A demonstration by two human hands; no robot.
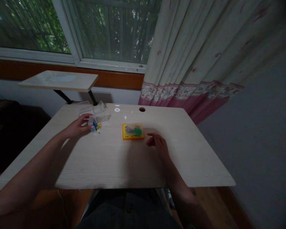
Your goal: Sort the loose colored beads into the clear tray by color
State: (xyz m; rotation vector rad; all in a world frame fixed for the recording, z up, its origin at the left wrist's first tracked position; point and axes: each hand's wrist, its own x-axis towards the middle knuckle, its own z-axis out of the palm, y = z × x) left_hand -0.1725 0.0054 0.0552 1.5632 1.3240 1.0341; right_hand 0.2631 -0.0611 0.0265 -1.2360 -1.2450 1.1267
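On the left of the table, my left hand (81, 124) has its fingers closed at the side of a small clear plastic box (90, 120). The box lies tipped over, with little blue pieces (94, 126) and yellow pieces (99, 125) at its mouth, a few of them on the tabletop. Near the middle lies a flat yellow-orange box (133, 138) with green and pink contents showing on top. Just right of it hovers my right hand (158, 143), holding nothing, its index finger held out toward the box and the other fingers loosely bent.
Behind my left hand lie more clear plastic containers (99, 108). A raised shelf (38, 83) on black legs stands at the back left of the pale wooden table (105, 165). A round cable hole (142, 109) is near the back edge, and a curtain (181, 63) hangs behind.
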